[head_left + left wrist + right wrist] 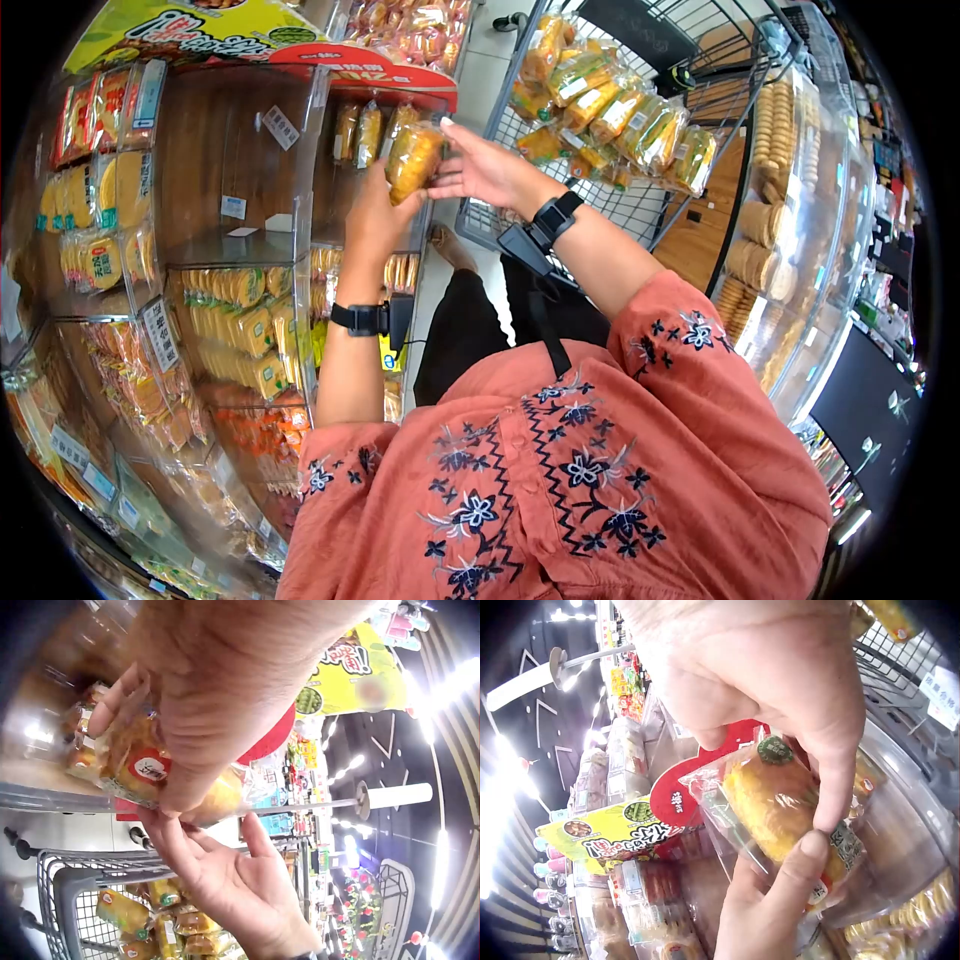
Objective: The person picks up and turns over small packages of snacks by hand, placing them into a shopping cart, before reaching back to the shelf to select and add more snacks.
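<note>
Head view: at eleven o'clock from the centre, a bread roll in a clear wrapper (413, 162) is held up in front of a shelf compartment (348, 205), off any surface. The left hand (378, 212) grips it, its thumb pressed against the plastic. The right hand (487, 165) reaches in from the roll's three o'clock side, fingers extended and touching the wrapper rather than wrapped around it.

Behind the roll, the compartment holds several wrapped rolls (369, 135) in a row. At ten o'clock, the neighbouring brown-backed compartment (215, 165) carries small white cards; below it, at nine o'clock, wrapped round biscuits (240, 330) fill another. At one o'clock, a wire shopping cart (64, 907) contains a heap of bagged breads (615, 105), with a dark panel standing at its far end. Stacked biscuits (772, 120) sit in clear bins between two and three o'clock.

Along the twelve o'clock line, a strip of pale floor (494, 45) separates the shelf front from the cart. The cart's edge runs just beside the right wrist, and a clear divider (306, 165) stands on the roll's nine o'clock side.
</note>
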